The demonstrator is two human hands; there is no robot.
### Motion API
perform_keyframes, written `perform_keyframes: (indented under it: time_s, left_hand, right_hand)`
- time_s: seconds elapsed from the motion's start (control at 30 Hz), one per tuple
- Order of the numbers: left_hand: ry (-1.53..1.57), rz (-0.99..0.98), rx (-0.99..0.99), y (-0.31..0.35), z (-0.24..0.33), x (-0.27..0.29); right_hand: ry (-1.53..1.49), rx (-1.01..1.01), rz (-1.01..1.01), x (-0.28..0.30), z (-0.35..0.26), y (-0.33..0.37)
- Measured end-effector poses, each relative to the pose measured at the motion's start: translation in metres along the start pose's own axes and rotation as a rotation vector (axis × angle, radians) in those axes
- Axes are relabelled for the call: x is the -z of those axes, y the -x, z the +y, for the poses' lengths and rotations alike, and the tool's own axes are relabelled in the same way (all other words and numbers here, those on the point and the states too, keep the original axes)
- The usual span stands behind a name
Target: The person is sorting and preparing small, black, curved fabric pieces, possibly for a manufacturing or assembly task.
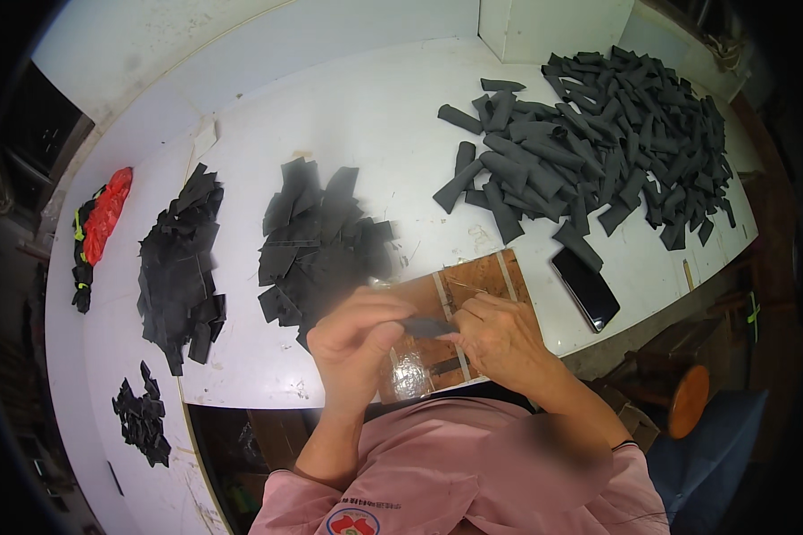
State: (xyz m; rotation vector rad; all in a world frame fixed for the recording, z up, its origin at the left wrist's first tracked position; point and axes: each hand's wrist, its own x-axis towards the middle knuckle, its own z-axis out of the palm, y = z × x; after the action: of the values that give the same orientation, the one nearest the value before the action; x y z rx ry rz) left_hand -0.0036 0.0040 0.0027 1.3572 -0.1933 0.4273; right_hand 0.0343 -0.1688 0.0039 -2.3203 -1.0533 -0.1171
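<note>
Left grip [355, 332] and right grip [498, 337] are pinching a dark piece [426, 327] over the board [486, 270]; light, even pressure is probably serving best.

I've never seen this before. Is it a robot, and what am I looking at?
No robot: someone in a pink shirt works bare-handed. The one picture comes from a camera on their head, looking down; its fisheye lens bends straight edges. The left hand and right hand hold a small, dark grey, soft-looking piece over a brown board. On the white table lie two piles of flat black pieces, a smaller heap of black scraps, a large pile of dark grey tubes, a black rectangular phone and some red plastic.
</note>
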Motion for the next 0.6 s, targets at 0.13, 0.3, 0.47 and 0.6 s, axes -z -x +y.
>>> perform_keyframes:
  time_s: [0.13,0.3,0.47,0.6]
  left_hand:
    - [-0.035,-0.028,0.008,0.002,-0.008,-0.002]
    - [0.189,-0.027,0.206,0.010,-0.003,-0.012]
    - [0.113,-0.177,0.164,-0.001,0.013,-0.021]
    - [-0.177,-0.314,-0.043,-0.013,0.020,-0.026]
  right_hand:
    - [-0.079,-0.045,0.043,-0.022,0.013,0.008]
    - [-0.111,-0.056,0.075,-0.014,0.006,0.007]
    - [-0.130,-0.078,0.121,-0.002,-0.004,0.003]
    - [-0.178,-0.077,0.100,-0.006,0.000,0.004]
